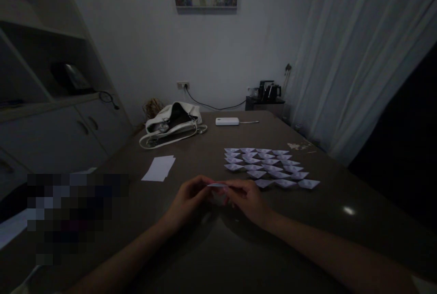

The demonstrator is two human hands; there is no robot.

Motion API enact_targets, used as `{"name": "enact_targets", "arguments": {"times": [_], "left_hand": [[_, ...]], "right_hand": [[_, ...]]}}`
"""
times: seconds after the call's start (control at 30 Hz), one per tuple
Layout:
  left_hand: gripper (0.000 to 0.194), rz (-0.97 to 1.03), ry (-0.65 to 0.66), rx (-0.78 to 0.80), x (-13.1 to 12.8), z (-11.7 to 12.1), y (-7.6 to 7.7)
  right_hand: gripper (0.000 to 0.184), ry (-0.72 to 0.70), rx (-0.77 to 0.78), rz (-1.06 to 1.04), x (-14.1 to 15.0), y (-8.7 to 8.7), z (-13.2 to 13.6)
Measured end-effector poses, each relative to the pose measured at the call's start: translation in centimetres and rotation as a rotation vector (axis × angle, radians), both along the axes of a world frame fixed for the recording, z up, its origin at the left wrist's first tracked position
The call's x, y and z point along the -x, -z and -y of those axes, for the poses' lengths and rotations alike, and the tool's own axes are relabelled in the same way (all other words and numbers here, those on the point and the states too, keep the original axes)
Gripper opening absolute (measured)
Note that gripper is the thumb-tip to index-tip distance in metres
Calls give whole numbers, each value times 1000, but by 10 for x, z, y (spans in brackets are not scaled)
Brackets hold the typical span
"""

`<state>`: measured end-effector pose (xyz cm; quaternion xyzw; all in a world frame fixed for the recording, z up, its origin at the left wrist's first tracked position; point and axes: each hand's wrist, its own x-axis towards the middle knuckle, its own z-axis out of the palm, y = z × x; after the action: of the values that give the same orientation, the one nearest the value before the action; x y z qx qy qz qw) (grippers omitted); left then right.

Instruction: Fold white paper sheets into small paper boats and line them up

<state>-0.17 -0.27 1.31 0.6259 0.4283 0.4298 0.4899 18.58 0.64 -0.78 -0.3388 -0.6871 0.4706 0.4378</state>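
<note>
My left hand (189, 198) and my right hand (246, 199) meet over the dark table (211, 257), fingers pinched on a small piece of white folded paper (217, 185) held between them. Just beyond my right hand lie several folded white paper boats (269, 166) set out in rows. A small stack of white paper sheets (159, 168) lies beyond my left hand.
A white handbag (172, 123) sits at the far side of the table, with a white power bank (227, 121) and its cable beside it. Paper scraps (297, 146) lie at the right edge. Cabinets stand at the left, a curtain at the right.
</note>
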Motion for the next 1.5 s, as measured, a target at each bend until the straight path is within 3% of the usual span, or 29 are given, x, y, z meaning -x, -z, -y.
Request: {"name": "enact_targets", "arguments": {"times": [0.33, 0.87, 1.23, 1.5], "left_hand": [[32, -31, -46, -13, -2, 2, -4], [28, 54, -14, 67, -2, 5, -6], [33, 38, -32, 17, 1, -5, 12], [29, -40, -66, -40, 2, -3, 8]], "right_hand": [[25, 91, -130, 103, 1, 0, 3], [28, 16, -57, -3, 0, -2, 3], [26, 102, -86, 18, 0, 3, 0], [27, 56, -65, -30, 0, 3, 1]]}}
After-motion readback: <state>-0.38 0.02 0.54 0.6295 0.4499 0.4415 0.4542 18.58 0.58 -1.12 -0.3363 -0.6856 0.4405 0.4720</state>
